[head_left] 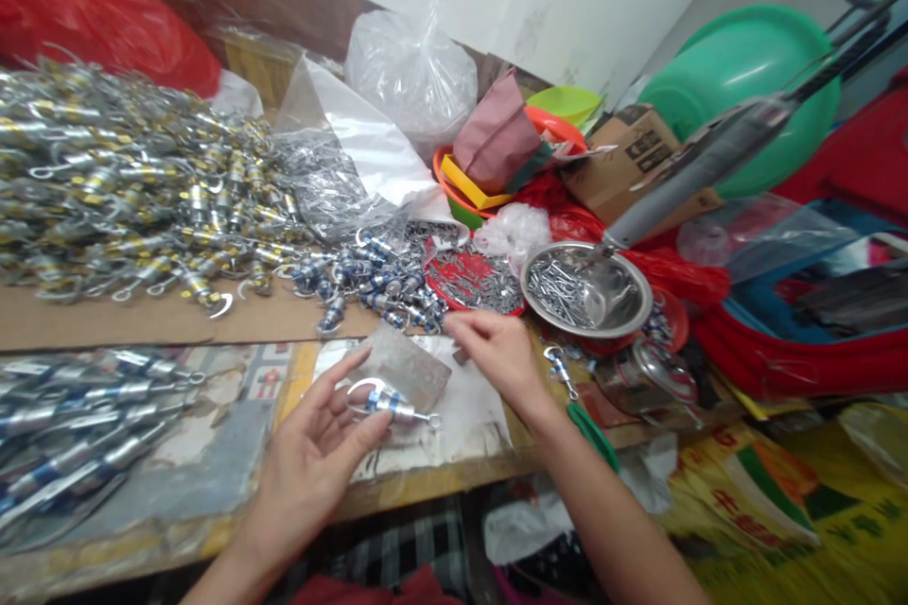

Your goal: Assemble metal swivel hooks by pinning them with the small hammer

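Note:
A silver and blue metal piece (pixel 390 404) with a curved hook at one end and a small ring at the other lies in my left hand (pixel 330 435), between the thumb and the curled fingers. Behind it, a flat grey metal block (pixel 408 367) rests on a white sheet (pixel 486 406). My right hand (pixel 497 354) is closed at the fingertips, beside the block and in front of the red dish (pixel 472 282) of small metal parts. Whatever those fingers pinch is too small to make out. Several blue and silver pieces (pixel 369 279) are heaped behind the block.
Yellow and silver pieces (pixel 134 170) form a large heap at the back left. Longer blue pieces (pixel 85 421) lie at the front left. A steel bowl (pixel 635 321) of pins stands right of the red dish. A grey-handled tool (pixel 699 172) slants above the bowl.

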The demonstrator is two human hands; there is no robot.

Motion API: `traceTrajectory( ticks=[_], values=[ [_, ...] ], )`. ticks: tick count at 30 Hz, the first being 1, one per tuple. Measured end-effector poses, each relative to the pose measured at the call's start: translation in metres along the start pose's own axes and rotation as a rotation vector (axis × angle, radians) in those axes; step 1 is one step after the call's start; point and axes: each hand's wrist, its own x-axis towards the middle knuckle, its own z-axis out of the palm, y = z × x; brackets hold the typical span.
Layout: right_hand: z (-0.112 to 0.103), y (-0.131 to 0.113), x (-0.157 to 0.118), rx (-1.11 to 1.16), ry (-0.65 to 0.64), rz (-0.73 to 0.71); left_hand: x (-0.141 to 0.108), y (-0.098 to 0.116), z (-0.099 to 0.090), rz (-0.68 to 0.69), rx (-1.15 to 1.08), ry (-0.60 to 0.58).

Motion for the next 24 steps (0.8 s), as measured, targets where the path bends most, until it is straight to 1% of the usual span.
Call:
traceTrajectory(
  ticks=[1, 2, 4, 6, 8, 12, 16, 18, 20, 23, 24],
  values=[
    [-0.005, 0.009, 0.021, -0.251, 0.103, 0.027, 0.001, 0.001, -0.001, -0.013, 0.007, -0.001],
    [-0.008, 0.019, 0.042, -0.329, 0.127, 0.050, 0.001, 0.001, -0.001, -0.024, 0.011, -0.006],
    [-0.010, 0.037, 0.079, -0.424, 0.123, 0.087, 0.002, 0.003, -0.001, -0.042, 0.006, -0.032],
    [-0.006, 0.051, 0.106, -0.474, 0.075, 0.113, 0.002, 0.005, -0.001, -0.057, -0.006, -0.057],
    [0.003, 0.057, 0.120, -0.514, 0.029, 0.122, 0.002, 0.009, 0.000, -0.075, -0.013, -0.082],
    [0.015, 0.059, 0.129, -0.521, -0.019, 0.100, 0.006, 0.015, 0.001, -0.097, 0.020, -0.120],
    [0.009, 0.054, 0.128, -0.430, 0.004, 0.063, 0.010, 0.015, -0.001, -0.127, 0.034, -0.120],
    [0.004, 0.046, 0.117, -0.340, 0.024, 0.012, 0.011, 0.014, -0.002, -0.150, 0.001, -0.124],
    [0.002, 0.032, 0.094, -0.236, 0.024, -0.061, 0.012, 0.013, -0.002, -0.160, -0.016, -0.132],
    [0.005, 0.009, 0.042, -0.101, -0.001, -0.182, 0.013, 0.011, -0.003, -0.150, -0.018, -0.114],
    [0.008, 0.003, 0.023, -0.042, 0.003, -0.251, 0.013, 0.010, -0.003, -0.148, -0.031, -0.108]
  ],
)
